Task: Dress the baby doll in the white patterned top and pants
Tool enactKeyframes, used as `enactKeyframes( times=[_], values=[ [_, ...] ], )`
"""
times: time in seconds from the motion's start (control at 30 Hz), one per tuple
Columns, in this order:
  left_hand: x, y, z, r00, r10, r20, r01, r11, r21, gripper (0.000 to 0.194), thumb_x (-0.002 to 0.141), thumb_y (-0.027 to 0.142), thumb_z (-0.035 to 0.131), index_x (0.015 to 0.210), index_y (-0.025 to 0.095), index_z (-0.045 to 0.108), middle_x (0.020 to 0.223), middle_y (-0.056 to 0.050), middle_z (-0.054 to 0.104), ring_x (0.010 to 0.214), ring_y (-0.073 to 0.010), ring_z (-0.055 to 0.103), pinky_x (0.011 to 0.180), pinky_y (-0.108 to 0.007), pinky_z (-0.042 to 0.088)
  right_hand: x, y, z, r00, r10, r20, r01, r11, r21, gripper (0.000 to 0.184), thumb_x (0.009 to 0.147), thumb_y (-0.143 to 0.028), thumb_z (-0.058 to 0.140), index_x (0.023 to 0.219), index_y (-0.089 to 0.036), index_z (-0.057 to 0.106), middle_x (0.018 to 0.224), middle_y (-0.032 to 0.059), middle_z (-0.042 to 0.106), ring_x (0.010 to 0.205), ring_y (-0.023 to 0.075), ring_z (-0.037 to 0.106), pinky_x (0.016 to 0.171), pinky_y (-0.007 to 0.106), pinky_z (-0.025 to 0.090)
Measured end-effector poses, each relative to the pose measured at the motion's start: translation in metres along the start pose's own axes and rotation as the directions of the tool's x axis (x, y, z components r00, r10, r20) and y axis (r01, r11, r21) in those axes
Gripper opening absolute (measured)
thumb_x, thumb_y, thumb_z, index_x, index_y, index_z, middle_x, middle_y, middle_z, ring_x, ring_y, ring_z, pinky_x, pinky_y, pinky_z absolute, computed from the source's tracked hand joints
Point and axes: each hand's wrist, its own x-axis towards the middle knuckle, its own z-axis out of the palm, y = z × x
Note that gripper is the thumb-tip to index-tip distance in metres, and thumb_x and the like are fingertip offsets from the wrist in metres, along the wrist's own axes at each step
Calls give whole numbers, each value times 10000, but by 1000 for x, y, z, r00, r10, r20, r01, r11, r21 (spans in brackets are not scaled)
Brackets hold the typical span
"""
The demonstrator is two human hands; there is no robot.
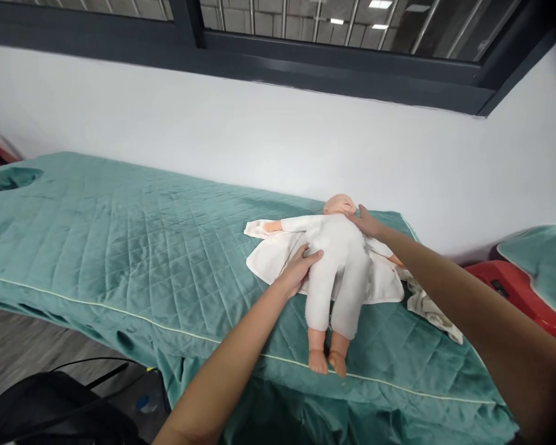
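1. Has a baby doll point(337, 241) stretched out on a massage bed point(134, 241) with a green quilted cover, head toward the white wall point(213, 136), bare feet point(318, 361) toward the near edge.
2. Shows on the doll a fuzzy white suit point(317, 281), covering trunk, arms and legs down to the ankles.
3. Has the left hand point(299, 269) at the left of the doll, touching near the hip, thumb over the suit, fingers partly bent; cannot tell whether closed in a grip.
4. Has the right hand point(366, 222) up at the doll's shoulder, just beside the head, thumb and fingers spread wide apart; cannot tell how much of the palm presses down.
5. Shows a white garment point(387, 287) spread beneath the doll, fanning out to both sides; also a pale sleeve point(256, 228) at the end of the doll's outstretched arm, to the left.
6. Has a crumpled off-white cloth point(430, 306) on the bed to the right of the doll.
7. Shows a red object point(505, 287) farther right of the doll, well apart, partly under green fabric point(547, 266).
8. Has a face hole point(12, 178) in the bed, far left of the doll.
9. Shows a dark window frame point(306, 65) beyond the doll, above the wall, with metal bars behind.
10. Has a black bag-like shape point(60, 408) low to the left of the doll, beside the bed.
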Motion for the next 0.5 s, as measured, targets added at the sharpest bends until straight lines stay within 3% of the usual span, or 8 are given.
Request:
enactKeyframes(
  times=[0.1, 0.2, 0.23, 0.3, 0.33, 0.4, 0.43, 0.5],
  values=[
    [6, -2, -1, 1000, 25, 4, -25, 996, 89, 770, 792, 525, 689, 1449, 208, 446, 1342, -157, 617, 1115, -299, 650, 918, -419, 544, 6, -3, -16, 992, -30, 127, 48, 989, -143, 1071, 883, -753, 388, 1582, -41, -1, 1468, 248, 492, 1284, 333, 559, 1047, 438, 446],
    [15, 10, -18, 996, 87, -12, -75, 913, 401, 554, 892, 464, 564, 1333, 128, 567, 1151, -158, 695, 948, -272, 677, 852, -428, 542, 4, -26, -34, 985, -126, 120, 160, 926, -342, 989, 881, -726, 444, 1595, -151, 74, 1273, 189, 656, 1129, 368, 630, 980, 502, 448],
    [20, 15, -26, 987, 157, -33, -113, 829, 548, 460, 918, 404, 521, 1266, 119, 615, 1088, -147, 709, 920, -263, 673, 861, -431, 532, 1, -37, -35, 979, -181, 98, 205, 880, -429, 915, 900, -696, 436, 1587, -172, 136, 1243, 181, 669, 1103, 372, 633, 954, 502, 453],
    [29, 25, -41, 922, 383, -49, -179, 538, 824, 335, 934, 269, 466, 1165, 138, 670, 1101, -131, 702, 1015, -258, 642, 957, -430, 484, -8, -65, -25, 946, -318, 68, 307, 804, -510, 749, 945, -599, 423, 1541, -174, 266, 1280, 182, 641, 1137, 354, 609, 931, 458, 460],
    [34, 28, -47, 889, 457, -25, -164, 369, 915, 311, 924, 228, 472, 1144, 148, 677, 1142, -132, 687, 1086, -266, 614, 993, -429, 460, -13, -79, -13, 914, -400, 69, 376, 772, -513, 667, 959, -551, 423, 1504, -179, 327, 1315, 172, 618, 1176, 338, 583, 933, 433, 458],
    [44, 28, -55, 853, 522, 9, -64, 87, 994, 287, 908, 234, 523, 1144, 162, 671, 1224, -143, 642, 1195, -298, 545, 1008, -445, 438, -20, -105, 20, 811, -557, 176, 560, 654, -508, 550, 961, -448, 465, 1430, -167, 408, 1326, 163, 600, 1192, 307, 556, 939, 404, 448],
    [48, 26, -56, 849, 528, 5, -3, -4, 1000, 289, 904, 270, 553, 1150, 164, 664, 1244, -149, 624, 1214, -316, 523, 989, -455, 442, -21, -116, 39, 762, -603, 236, 624, 586, -517, 516, 948, -402, 499, 1399, -158, 437, 1335, 167, 585, 1207, 309, 537, 957, 412, 435],
    [54, 21, -58, 837, 547, -27, 98, -101, 990, 304, 914, 345, 565, 1145, 169, 653, 1243, -152, 605, 1208, -331, 507, 940, -460, 452, -20, -130, 74, 756, -575, 313, 636, 533, -558, 428, 931, -338, 523, 1314, -147, 499, 1309, 176, 585, 1210, 327, 518, 968, 448, 419]
  ],
)
